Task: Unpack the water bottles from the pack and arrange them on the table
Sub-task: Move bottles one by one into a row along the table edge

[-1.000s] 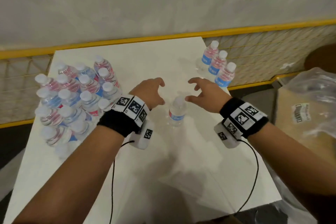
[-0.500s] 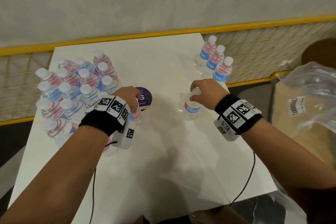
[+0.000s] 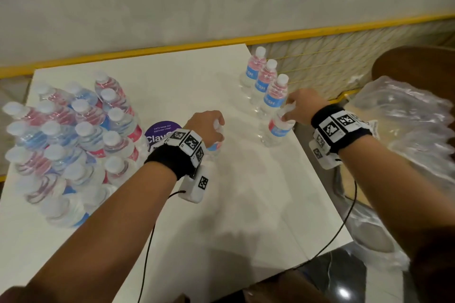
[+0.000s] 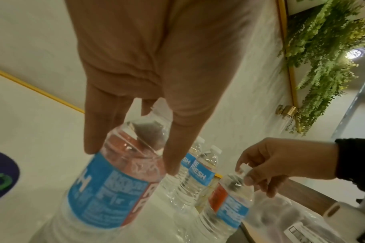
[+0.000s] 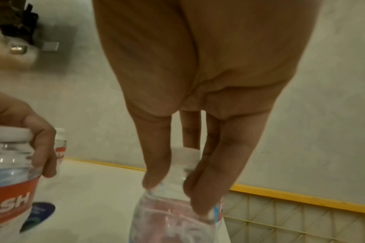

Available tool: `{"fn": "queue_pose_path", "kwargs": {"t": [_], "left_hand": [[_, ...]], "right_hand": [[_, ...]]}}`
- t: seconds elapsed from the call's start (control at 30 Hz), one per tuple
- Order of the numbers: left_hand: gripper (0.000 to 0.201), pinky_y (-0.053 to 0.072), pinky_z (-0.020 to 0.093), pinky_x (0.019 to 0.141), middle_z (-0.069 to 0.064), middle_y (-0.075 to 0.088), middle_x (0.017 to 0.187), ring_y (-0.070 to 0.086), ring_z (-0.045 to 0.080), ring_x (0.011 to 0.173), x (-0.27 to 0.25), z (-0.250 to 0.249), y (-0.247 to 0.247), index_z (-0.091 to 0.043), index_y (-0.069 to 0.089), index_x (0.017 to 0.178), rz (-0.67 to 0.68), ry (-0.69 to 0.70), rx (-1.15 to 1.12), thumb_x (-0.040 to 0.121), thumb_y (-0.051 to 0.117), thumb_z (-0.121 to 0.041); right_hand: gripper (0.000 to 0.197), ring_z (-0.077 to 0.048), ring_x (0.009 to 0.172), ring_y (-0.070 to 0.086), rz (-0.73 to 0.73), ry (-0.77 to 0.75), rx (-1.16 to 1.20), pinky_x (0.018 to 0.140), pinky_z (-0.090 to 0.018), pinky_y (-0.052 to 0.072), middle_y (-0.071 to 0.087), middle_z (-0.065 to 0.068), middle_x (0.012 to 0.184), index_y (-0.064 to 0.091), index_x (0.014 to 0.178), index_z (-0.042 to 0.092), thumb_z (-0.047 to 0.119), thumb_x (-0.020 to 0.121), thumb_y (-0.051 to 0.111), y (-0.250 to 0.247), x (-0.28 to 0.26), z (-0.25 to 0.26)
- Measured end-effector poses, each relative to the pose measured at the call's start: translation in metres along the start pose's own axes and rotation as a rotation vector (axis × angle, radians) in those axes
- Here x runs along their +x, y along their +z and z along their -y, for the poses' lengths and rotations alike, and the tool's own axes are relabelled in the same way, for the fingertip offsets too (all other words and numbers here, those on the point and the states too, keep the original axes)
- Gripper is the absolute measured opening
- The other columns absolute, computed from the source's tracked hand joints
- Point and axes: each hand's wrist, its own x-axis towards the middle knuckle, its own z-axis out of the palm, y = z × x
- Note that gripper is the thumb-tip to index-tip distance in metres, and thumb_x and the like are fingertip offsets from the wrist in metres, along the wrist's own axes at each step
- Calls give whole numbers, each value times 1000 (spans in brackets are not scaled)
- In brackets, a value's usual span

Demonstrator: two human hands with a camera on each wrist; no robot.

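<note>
Several clear water bottles with blue and red labels stand clustered as the pack (image 3: 71, 140) on the left of the white table (image 3: 241, 204). A row of three bottles (image 3: 267, 86) lines the far right edge. My left hand (image 3: 209, 125) grips a bottle (image 4: 113, 189) by its neck at the table's middle, its body mostly hidden under the hand in the head view. My right hand (image 3: 299, 108) pinches the cap and neck of another bottle (image 3: 278, 128), held upright at the near end of that row, close to the table's right edge.
A purple round sticker (image 3: 161, 131) lies on the table between the pack and my left hand. A yellow rail (image 3: 221, 42) runs behind the table. Crumpled clear plastic wrap (image 3: 403, 135) sits over a brown box off the right edge.
My right hand has carried its bottle from the table's middle rightwards to the near end of the row. My left hand has taken a bottle from the pack and brought it toward the middle.
</note>
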Motion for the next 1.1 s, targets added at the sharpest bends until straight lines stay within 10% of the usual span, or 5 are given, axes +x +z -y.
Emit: {"fn": "queue_pose_path", "kwargs": {"t": [0.17,0.3,1.1], "left_hand": [[32,39,24,73,-2,56,100,50,16,89,13,-5,4,-19,60,105,19,13,-1,76,73,-20],[30,40,25,74,-1,58,102,54,19,92,15,3,7,-25,60,99,-5,6,-29,73,74,-26],[33,41,26,74,2,60,108,55,20,94,12,2,8,-23,57,107,-11,16,-27,77,71,-26]], "right_hand": [[50,-25,70,50,-24,73,-36,56,-27,34,46,-3,66,48,68,8,53,81,63,-2,-1,-1],[48,-29,111,55,26,-36,-55,86,-30,43,60,-9,120,55,124,18,29,79,72,0,0,-9],[48,-33,118,51,-21,40,-110,93,-37,44,55,-17,128,48,132,7,15,87,63,-14,14,-4]]}}
